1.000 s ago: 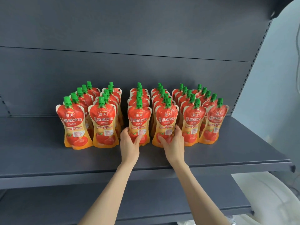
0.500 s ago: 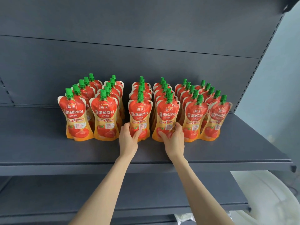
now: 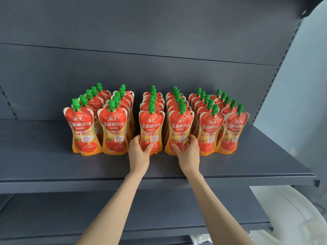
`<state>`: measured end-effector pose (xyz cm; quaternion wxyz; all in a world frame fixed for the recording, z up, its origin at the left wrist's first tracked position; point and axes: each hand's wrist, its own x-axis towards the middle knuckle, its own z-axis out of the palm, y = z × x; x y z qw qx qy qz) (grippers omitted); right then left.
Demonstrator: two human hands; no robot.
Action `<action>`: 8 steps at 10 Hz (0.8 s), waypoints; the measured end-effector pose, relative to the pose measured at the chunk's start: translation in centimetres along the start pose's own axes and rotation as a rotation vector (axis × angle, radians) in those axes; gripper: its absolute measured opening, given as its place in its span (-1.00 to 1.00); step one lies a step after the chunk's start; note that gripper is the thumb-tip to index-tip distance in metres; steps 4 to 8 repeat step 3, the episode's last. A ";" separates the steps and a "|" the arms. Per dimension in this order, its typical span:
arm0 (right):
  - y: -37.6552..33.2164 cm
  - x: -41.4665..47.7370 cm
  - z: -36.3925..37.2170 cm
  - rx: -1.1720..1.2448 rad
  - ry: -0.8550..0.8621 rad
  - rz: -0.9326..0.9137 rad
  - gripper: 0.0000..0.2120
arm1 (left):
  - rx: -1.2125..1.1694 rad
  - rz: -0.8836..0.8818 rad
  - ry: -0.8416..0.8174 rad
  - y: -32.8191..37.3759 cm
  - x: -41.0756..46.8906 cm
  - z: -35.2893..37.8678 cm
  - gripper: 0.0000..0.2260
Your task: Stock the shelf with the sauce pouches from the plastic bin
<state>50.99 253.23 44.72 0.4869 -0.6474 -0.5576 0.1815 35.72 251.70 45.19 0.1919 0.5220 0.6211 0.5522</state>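
Note:
Several rows of red-and-orange sauce pouches with green caps stand upright on the dark grey shelf (image 3: 53,165). My left hand (image 3: 138,153) grips the base of the front pouch of the third row (image 3: 151,124), thumb on its face. My right hand (image 3: 188,152) grips the base of the front pouch of the fourth row (image 3: 181,126). Both pouches stand on the shelf, in line with the other front pouches (image 3: 113,128). The plastic bin is mostly out of view.
A white rounded plastic object (image 3: 290,218) lies at the lower right beneath the shelf. A lower grey shelf (image 3: 53,214) runs under the stocked one. Bare shelf surface stretches left and right of the pouch rows. The perforated upright (image 3: 276,75) bounds the right side.
Both hands stayed on the bases of the two middle front pouches, shifting only slightly. The camera tilted a little, so the rows sit higher in view than a second ago.

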 end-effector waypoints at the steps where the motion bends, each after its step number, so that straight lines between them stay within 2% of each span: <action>1: -0.2 -0.2 -0.2 0.021 0.004 0.014 -0.27 | 0.016 0.015 -0.001 0.0 -0.5 -0.4 -0.50; 3: -0.5 -1.4 -1.0 0.014 0.061 -0.054 -0.38 | 0.017 0.061 0.020 0.1 -1.9 -1.1 -0.53; 8: -0.5 -1.4 -1.0 0.014 0.061 -0.054 -0.38 | 0.017 0.061 0.020 0.1 -1.9 -1.1 -0.53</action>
